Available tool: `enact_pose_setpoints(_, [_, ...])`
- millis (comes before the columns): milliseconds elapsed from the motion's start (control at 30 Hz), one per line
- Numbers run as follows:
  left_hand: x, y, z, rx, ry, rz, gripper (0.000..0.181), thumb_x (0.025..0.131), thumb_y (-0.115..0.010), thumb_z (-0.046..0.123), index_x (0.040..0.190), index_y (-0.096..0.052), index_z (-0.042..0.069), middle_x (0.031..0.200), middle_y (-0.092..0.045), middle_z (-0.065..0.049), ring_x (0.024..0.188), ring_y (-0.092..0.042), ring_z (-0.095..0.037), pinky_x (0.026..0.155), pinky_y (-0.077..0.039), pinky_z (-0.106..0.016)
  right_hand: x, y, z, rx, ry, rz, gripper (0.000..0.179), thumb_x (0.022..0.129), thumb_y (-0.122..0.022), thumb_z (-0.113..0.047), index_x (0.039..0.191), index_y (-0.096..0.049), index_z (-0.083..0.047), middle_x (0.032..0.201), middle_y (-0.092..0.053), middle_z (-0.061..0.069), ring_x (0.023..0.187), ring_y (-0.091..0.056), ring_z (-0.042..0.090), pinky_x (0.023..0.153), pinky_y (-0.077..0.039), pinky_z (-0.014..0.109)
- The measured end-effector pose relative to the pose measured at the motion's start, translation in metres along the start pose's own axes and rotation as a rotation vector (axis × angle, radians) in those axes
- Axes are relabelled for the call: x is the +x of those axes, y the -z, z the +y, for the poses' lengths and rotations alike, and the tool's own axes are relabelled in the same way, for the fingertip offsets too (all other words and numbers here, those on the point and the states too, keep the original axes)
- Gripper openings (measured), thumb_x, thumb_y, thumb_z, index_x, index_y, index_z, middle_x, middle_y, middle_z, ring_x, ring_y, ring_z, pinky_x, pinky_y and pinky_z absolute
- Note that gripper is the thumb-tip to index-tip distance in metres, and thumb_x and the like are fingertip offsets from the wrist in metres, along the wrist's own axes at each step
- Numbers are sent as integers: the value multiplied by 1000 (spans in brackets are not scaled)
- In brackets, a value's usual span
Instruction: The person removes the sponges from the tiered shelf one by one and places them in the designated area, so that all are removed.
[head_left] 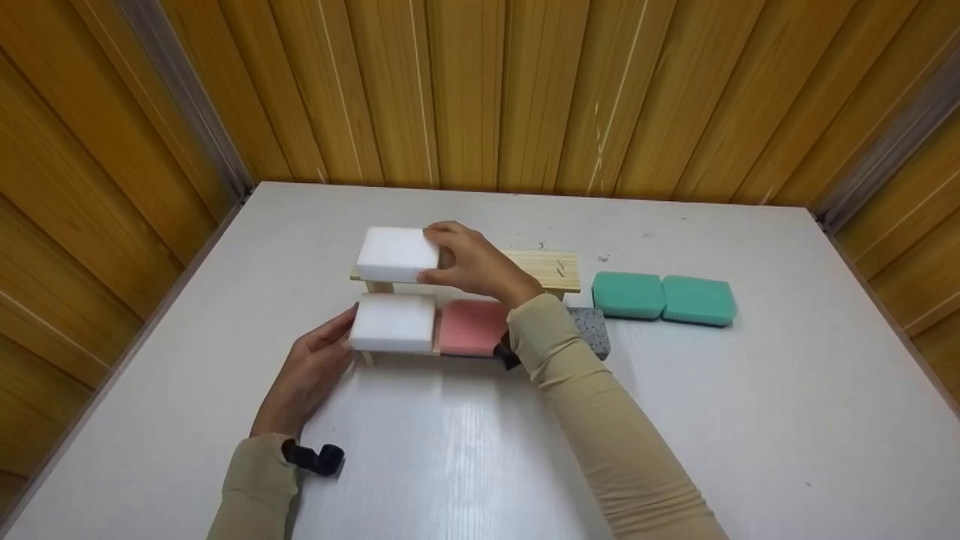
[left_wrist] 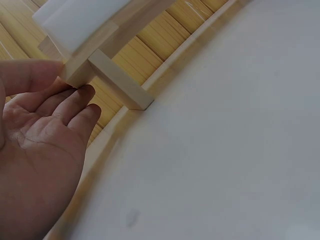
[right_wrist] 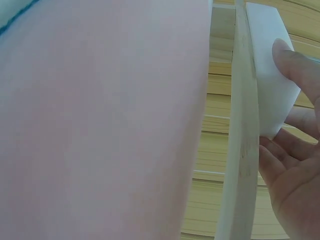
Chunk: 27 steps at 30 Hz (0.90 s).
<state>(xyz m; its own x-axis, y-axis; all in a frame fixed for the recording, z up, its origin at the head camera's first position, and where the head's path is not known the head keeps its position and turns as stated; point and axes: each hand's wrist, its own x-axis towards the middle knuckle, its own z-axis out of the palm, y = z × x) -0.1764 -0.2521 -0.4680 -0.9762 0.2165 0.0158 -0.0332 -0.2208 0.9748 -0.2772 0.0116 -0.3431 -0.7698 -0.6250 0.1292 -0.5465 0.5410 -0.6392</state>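
Note:
My right hand (head_left: 480, 262) grips the right end of a white sponge (head_left: 397, 251), thumb on the near side. That sponge is on the left of the wooden rack's rear board (head_left: 551, 268); the right wrist view shows the hand (right_wrist: 295, 165) around the sponge (right_wrist: 272, 75). My left hand (head_left: 319, 367) holds the left end of the front board (left_wrist: 80, 72), beside a second white sponge (head_left: 394, 322). Farther right on that front board are a pink sponge (head_left: 471, 326) and a grey speckled block (head_left: 591, 330), both partly behind my right forearm.
Two green sponges (head_left: 628, 294) lie end to end on the white table (head_left: 787, 390), right of the rack. Wood-patterned panels (head_left: 465, 97) enclose the table at the back and sides. A rack leg (left_wrist: 122, 82) stands on the tabletop.

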Motion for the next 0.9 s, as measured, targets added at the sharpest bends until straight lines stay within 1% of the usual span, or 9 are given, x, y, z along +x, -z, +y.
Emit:
enact_pose_setpoints(167, [1,-1,0,20,10,17,59,95,-53,4,150,-30,4,160,-24,-4,148,-21,-20,111,-34,-19,0,1,-1,-13,5,0,63,85,-74,-25,139,-50,-3,145,-45,13,133,-44,25,112,-37,34])
enact_pose_setpoints(300, [1,-1,0,-16,25,30,59,95,-52,1,150,-30,3,160,-24,-5,148,-21,-20,110,-35,-18,-2,1,-3,-26,2,0,65,85,-74,-25,140,-48,-3,146,-45,14,135,-43,26,113,-37,34])
enact_pose_setpoints(400, [2,-2,0,-45,26,27,60,95,-50,-2,150,-27,1,160,-22,-7,148,-20,-21,109,-36,-18,-3,2,-3,-27,4,2,65,85,-74,-25,140,-48,-2,146,-45,14,135,-43,26,112,-38,34])
enact_pose_setpoints(600, [2,-1,0,-21,20,20,60,95,-51,0,150,-27,2,160,-22,-6,148,-19,-20,109,-35,-18,-4,2,-3,-24,27,12,57,84,-75,-22,133,-55,-1,143,-48,15,131,-47,26,109,-42,34])
enact_pose_setpoints(700, [2,0,0,-21,19,9,61,95,-52,2,150,-27,2,160,-21,-6,148,-19,-21,110,-35,-18,-6,3,-3,-26,36,16,56,84,-75,-22,132,-56,-1,143,-48,15,131,-47,27,110,-41,34])
enact_pose_setpoints(900, [2,0,0,-24,15,4,61,95,-54,4,150,-28,2,160,-22,-7,148,-19,-21,110,-35,-19,-11,7,-4,-22,29,21,61,85,-74,-24,137,-51,-2,146,-45,15,135,-43,27,114,-36,35])
